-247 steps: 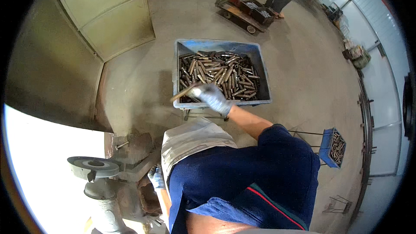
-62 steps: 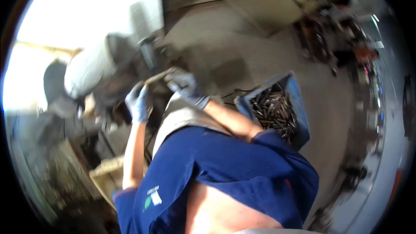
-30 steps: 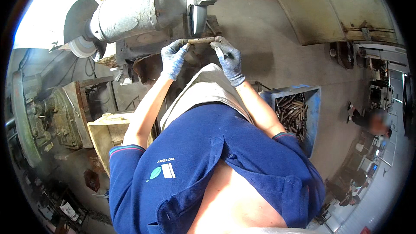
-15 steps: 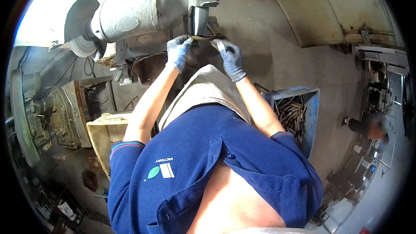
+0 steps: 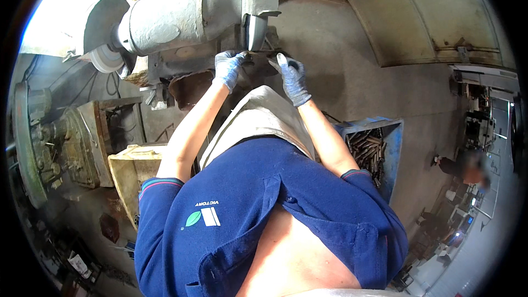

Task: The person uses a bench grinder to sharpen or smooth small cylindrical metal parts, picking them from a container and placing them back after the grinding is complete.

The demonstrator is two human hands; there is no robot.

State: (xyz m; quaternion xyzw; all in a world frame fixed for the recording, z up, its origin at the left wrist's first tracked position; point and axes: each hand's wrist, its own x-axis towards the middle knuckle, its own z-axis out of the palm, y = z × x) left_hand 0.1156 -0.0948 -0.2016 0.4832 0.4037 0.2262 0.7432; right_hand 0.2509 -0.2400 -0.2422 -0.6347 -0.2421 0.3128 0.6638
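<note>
My left hand [image 5: 228,70], in a blue-and-white work glove, is closed on one end of a thin, dark, strip-like piece [image 5: 262,52]. At its other end is my right hand [image 5: 293,80], gloved the same way, fingers bent around it and thumb pointing up. The piece spans the gap between my hands, just under the lower edge of a grinding wheel [image 5: 256,33] that shows below its grey guard. Whether it touches the wheel is hard to tell. The wheel belongs to a big grey bench grinder [image 5: 165,25]. A pale apron [image 5: 264,113] covers my lap.
A second, white wheel [image 5: 105,59] is on the grinder's left end. A blue bin [image 5: 392,151] of several slender metal parts [image 5: 367,151] stands by my right arm; a yellowish bin [image 5: 125,179] is on the left. Old machinery [image 5: 71,143] lies beyond it. Another person [image 5: 462,168] is far right.
The view has shifted slightly. Both hands keep their grip on the strip-like piece below the wheel, with only a small change in its angle.
</note>
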